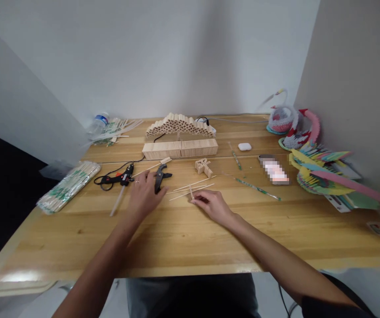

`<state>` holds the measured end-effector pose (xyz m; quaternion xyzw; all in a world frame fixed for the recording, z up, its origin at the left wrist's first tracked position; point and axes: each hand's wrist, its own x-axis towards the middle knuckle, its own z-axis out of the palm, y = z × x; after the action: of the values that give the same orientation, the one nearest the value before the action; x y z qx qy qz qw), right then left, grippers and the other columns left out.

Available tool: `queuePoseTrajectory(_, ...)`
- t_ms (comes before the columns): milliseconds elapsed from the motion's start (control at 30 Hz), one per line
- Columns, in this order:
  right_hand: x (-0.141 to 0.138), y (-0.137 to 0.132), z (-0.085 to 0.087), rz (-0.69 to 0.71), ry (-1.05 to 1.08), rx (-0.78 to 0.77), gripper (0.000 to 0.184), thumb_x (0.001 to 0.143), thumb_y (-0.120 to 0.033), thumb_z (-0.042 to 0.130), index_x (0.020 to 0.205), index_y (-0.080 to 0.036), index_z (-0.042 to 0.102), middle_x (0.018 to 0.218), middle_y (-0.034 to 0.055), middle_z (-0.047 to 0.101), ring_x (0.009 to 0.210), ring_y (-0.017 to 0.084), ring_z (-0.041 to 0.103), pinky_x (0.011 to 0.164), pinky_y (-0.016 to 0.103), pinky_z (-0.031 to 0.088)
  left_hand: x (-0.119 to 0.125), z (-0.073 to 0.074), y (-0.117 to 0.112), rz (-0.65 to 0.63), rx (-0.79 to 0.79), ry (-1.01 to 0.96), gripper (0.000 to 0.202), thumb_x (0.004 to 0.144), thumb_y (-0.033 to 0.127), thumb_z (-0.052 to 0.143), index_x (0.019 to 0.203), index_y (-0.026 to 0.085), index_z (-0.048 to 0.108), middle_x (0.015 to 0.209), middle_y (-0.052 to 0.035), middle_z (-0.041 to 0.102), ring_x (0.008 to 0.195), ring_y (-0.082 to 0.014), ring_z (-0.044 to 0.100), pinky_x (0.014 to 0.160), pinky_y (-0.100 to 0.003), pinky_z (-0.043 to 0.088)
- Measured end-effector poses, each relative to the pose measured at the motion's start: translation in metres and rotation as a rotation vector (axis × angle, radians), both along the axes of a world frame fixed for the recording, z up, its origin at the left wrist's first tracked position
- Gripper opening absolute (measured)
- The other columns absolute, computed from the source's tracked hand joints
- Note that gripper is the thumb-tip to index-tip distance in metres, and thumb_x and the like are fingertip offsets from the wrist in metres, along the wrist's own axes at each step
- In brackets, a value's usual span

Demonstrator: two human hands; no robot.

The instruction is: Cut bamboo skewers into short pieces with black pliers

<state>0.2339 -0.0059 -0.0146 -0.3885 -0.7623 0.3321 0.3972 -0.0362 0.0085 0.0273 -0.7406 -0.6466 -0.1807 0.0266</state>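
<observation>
Pinching, right hand [211, 206]: fingertips [195, 199] are pressing together on a short wooden stick [191, 192], which is standing nearly upright, its lower end hidden by the fingers

Resting, left hand [145, 195]: fingers are lying curled against a black plier-type tool [160, 178]; its grip on the tool is hard to make out, and part of the tool is hidden behind the hand

Lying nearby: loose wooden sticks [190, 190] are sitting between the hands, crossing near the right hand, and a longer wooden stick [150, 168] is running behind the left hand

Sitting left: a black hot glue gun [120, 177] is lying beside the left hand, its cable looping, with a pale glue stick [117, 201] beside it, and a wrapped bundle of skewers [69, 187] is resting near the desk edge

Standing behind: a stick-built arch [178, 126] is sitting behind a wooden block [180, 149], with a small stick cross [203, 168] in front

Showing right: a pixelated slab [274, 170] is staying unreadable, and paper origami swans [322, 176] are crowding the wooden desk [183, 234], partly cut off by the wall
</observation>
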Motion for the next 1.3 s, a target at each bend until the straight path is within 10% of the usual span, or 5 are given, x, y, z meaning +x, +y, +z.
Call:
queuePoseTrajectory(200,-0.001,0.002,-0.003,-0.008,0.025,-0.015,0.025,0.094,-0.046,0.069,0.095,-0.022,0.076,0.09,0.0075,0.079,0.078,0.021,0.072,0.075,0.032,0.055,-0.032,0.018,0.011,0.083,-0.37,0.207,0.102,0.073,0.073,0.07,0.147,0.007,0.044,0.149,-0.0298,0.049,0.143,-0.0439,0.042,0.119,-0.057,0.029)
queuePoseTrajectory(633,-0.001,0.002,-0.003,-0.019,0.051,-0.049,0.026,0.092,-0.045,0.071,0.091,-0.02,0.077,0.086,0.0068,0.079,0.074,0.02,0.071,0.072,0.032,0.054,-0.025,0.028,0.013,0.122,-0.423,0.324,0.06,0.079,0.047,0.059,0.127,0.011,0.059,0.125,-0.0247,0.064,0.115,-0.041,0.063,0.097,-0.047,0.048)
queuePoseTrajectory(1300,-0.001,0.003,-0.006,-0.01,0.056,-0.019,0.022,0.092,-0.041,0.072,0.09,-0.02,0.076,0.085,0.0066,0.079,0.073,0.019,0.071,0.07,0.029,0.053,-0.017,0.017,0.005,0.183,-0.316,0.389,0.047,0.087,0.037,0.053,0.125,0.009,0.058,0.123,-0.0245,0.062,0.117,-0.0398,0.06,0.098,-0.048,0.045)
